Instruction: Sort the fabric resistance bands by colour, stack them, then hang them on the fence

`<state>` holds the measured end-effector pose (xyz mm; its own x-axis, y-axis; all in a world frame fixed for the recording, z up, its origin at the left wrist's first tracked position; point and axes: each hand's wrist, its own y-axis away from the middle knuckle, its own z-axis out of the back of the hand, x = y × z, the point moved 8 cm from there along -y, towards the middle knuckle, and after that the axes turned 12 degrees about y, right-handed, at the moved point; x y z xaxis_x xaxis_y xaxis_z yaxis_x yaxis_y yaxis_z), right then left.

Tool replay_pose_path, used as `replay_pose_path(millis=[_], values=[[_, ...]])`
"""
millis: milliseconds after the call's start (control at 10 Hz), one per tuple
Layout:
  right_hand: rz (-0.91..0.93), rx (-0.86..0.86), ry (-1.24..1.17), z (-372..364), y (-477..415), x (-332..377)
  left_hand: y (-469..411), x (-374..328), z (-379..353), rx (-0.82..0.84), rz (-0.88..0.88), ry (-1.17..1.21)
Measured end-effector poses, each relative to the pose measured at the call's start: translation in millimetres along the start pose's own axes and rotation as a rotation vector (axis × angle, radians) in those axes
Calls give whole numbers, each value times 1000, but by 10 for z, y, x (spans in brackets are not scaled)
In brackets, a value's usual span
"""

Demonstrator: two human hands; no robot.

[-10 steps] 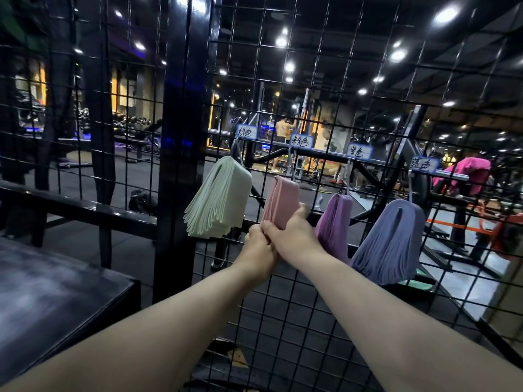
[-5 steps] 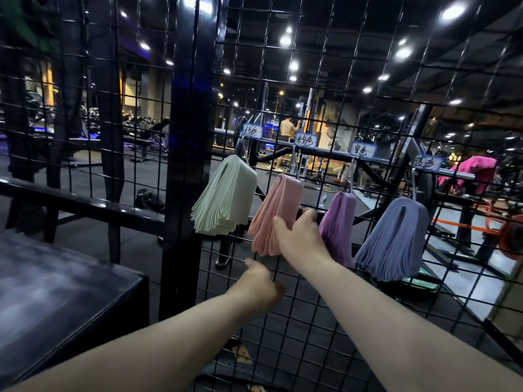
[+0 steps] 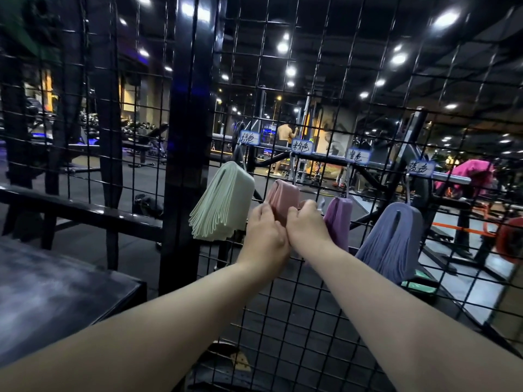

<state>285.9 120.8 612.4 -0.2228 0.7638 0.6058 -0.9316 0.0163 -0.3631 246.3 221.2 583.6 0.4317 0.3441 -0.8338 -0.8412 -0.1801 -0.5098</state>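
This is a gym. Beyond the black wire fence (image 3: pixel 311 66), where resistance bands (image 3: pixel 223 205) hang, stand a weight bench (image 3: pixel 141 148) and dumbbells (image 3: pixel 138 126) far left, a cable machine (image 3: pixel 307 114) with a person (image 3: pixel 284 134), and a red weight plate (image 3: pixel 509 239) right.

Left hand (image 3: pixel 264 236), down and clear of bands half a second back, came up again and gripped lower part of pink stack (image 3: pixel 283 198). Right hand (image 3: pixel 307 224) slid from stack's right side onto it, touching left hand. Pink stack, fanned out and swung leftward before, got bunched tight again.
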Motion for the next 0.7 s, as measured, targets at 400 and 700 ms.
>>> replay_pose_path(millis=[400, 700], values=[[1, 80, 39, -187, 61, -201, 61, 248, -119, 62, 9, -53], [-93, 317, 177, -540, 339, -536, 383, 635, -117, 67, 188, -71]])
